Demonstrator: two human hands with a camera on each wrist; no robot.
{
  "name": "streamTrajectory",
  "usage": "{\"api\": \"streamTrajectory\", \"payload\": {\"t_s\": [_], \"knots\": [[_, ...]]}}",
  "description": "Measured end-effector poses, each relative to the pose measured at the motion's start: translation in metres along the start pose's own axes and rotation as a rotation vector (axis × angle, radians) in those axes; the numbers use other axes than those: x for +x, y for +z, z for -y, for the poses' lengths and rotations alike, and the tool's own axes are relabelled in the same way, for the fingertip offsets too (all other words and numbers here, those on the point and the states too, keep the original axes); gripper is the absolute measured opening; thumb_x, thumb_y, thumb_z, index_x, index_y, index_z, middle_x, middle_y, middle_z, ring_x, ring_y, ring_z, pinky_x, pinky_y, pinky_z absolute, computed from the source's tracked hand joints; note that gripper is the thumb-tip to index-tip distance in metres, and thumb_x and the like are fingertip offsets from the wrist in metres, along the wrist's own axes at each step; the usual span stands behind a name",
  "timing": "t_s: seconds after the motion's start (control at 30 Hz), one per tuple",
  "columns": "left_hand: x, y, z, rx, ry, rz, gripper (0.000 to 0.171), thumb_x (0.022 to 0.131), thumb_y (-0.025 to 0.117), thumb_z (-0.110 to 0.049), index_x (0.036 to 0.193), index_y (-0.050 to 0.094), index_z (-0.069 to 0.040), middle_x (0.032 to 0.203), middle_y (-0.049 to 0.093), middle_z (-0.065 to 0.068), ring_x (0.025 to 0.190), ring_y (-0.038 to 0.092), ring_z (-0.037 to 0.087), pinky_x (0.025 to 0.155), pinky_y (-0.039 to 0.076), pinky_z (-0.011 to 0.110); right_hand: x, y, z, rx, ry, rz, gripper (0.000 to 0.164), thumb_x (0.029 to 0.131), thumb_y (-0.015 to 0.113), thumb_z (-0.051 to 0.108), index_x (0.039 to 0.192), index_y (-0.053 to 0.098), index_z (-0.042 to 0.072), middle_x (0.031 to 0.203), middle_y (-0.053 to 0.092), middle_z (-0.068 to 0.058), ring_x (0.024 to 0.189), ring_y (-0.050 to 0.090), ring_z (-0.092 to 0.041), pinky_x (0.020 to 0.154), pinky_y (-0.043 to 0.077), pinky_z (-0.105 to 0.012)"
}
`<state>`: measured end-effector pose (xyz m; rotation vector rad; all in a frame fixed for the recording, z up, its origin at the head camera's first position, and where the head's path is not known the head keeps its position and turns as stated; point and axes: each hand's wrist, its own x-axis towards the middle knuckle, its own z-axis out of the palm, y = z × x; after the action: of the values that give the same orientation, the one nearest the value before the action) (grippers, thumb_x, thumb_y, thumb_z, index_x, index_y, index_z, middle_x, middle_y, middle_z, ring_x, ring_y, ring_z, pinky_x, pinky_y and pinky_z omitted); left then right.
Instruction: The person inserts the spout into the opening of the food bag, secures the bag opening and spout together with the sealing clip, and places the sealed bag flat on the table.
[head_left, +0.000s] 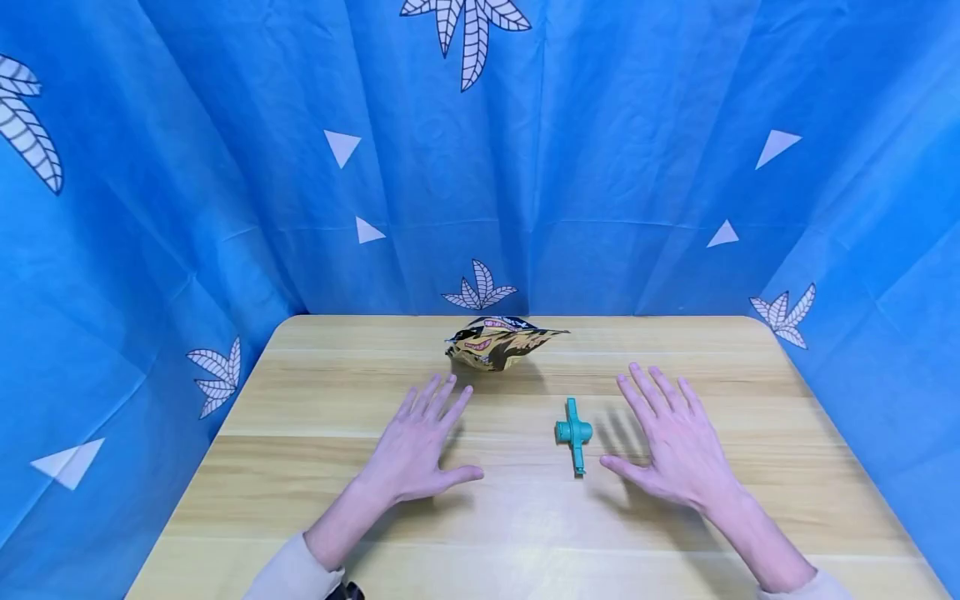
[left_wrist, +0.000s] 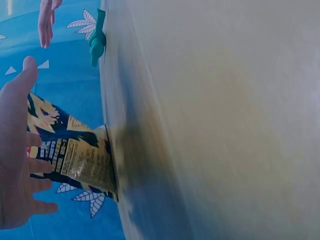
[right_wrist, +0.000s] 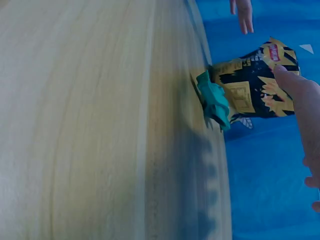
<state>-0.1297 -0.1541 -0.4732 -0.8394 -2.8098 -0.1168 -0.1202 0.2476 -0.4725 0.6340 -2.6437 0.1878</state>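
A black-and-gold snack bag (head_left: 502,343) stands at the back of the table, its printed front showing in the right wrist view (right_wrist: 255,82). In front of it and to the right lies a green bag clip (head_left: 573,435), a long bar with a round cap at its middle. My left hand (head_left: 416,450) hovers palm down over the table, fingers spread towards the bag. To the right of the clip, my right hand (head_left: 678,442) is held over the table as well, its thumb tip nearest the clip. Both hands hold nothing.
The pale wooden table (head_left: 300,400) has rounded back corners. A blue curtain (head_left: 615,167) with white leaf and triangle prints surrounds its back and sides. Something small and black (head_left: 345,592) shows at the left sleeve.
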Motion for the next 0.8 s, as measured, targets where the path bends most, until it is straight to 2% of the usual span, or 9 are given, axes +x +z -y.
{"api": "streamTrajectory", "payload": {"t_s": [0.23,0.4,0.8], "knots": [[0.01,0.0,-0.006,0.0,0.068,0.056,0.111,0.087,0.055,-0.085,0.168,0.024,-0.016,0.174,0.026,0.016,0.162,0.027,0.038,0.126,0.033,0.062,0.0,0.005,0.001,0.006,-0.019,0.017,0.114,0.078,0.069,0.081,0.163,0.037,0.012,0.17,0.038,-0.015,0.152,0.039,-0.045,0.123,0.028,-0.067],[0.017,0.006,-0.014,0.001,0.127,0.097,0.108,0.09,0.051,-0.085,0.168,0.025,-0.015,0.174,0.027,0.017,0.162,0.028,0.039,0.128,0.031,0.059,0.0,0.008,0.002,0.002,-0.033,0.025,0.113,0.08,0.064,0.084,0.162,0.039,0.012,0.168,0.04,-0.017,0.152,0.039,-0.045,0.122,0.03,-0.068],[0.04,0.025,-0.03,0.059,0.253,0.113,0.104,0.091,0.045,-0.088,0.166,0.032,-0.017,0.167,0.044,0.014,0.158,0.038,0.035,0.128,0.034,0.054,0.001,0.016,0.003,-0.002,-0.062,0.065,0.111,0.08,0.066,0.083,0.162,0.039,0.014,0.168,0.041,-0.015,0.153,0.04,-0.043,0.123,0.03,-0.065]]}}
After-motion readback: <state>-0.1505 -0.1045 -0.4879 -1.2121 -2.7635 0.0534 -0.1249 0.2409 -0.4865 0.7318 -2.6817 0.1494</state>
